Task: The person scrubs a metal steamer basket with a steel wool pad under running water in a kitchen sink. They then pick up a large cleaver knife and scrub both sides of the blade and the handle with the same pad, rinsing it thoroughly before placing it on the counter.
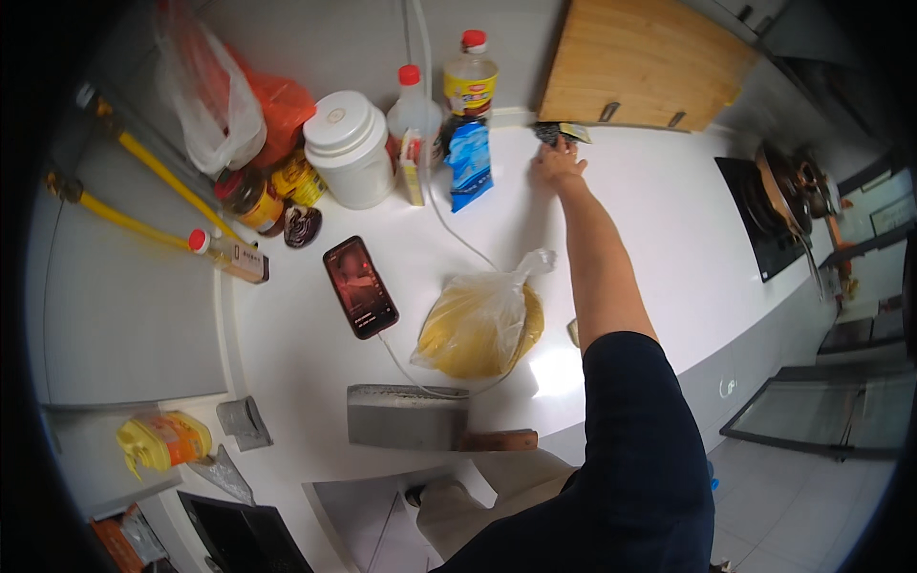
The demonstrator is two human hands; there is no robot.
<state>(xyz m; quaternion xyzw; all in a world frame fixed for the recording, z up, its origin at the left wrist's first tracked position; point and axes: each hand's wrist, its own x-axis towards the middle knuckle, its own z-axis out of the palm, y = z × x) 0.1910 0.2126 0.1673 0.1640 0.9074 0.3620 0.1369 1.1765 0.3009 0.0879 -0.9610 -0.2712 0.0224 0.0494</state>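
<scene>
My right hand (560,166) reaches to the back of the white countertop (652,236), its fingertips at a small dark packet (548,133). The fingers hide part of that packet, so a grip on it cannot be made out. My left hand is out of view. Before me lies a knotted clear plastic bag of yellow grain or meal (476,329). Left of it is a lit smartphone (360,286) with a white cable plugged in. Nearer to me a cleaver (408,419) lies flat, its wooden handle (499,440) pointing right near the counter's front edge.
A wooden cutting board (641,68) leans on the back wall. Along the wall stand a blue packet (471,168), a red-capped bottle (471,75), a white lidded bucket (351,154) and a jar (251,200). A cut purple vegetable (301,226) lies nearby. A pan (782,188) sits on the cooktop.
</scene>
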